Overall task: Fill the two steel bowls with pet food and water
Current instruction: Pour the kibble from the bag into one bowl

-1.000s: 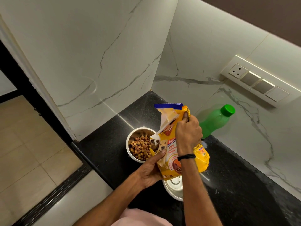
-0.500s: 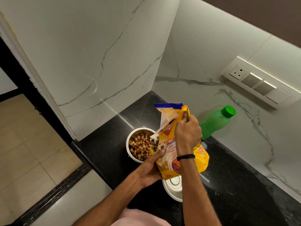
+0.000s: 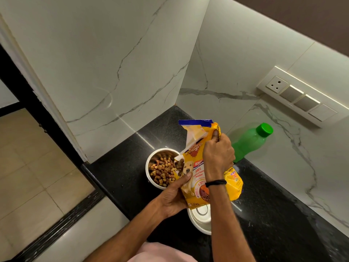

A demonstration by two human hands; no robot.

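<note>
A yellow pet food bag is held upright over the black counter, its torn top open. My left hand grips its lower left side, thumb on the printed dog. My right hand pinches its upper right edge. Left of the bag stands a steel bowl holding brown kibble. A second steel bowl sits below the bag, partly hidden by my right forearm, with nothing visible in the part I see. A green bottle with a green cap stands behind the bag by the wall.
The black counter ends in a corner of white marble walls. A switch panel is on the right wall. The counter's left edge drops to a tiled floor.
Both hands and the bag stay almost still; the bag sits slightly more upright. The kibble level in the bowl looks unchanged.
</note>
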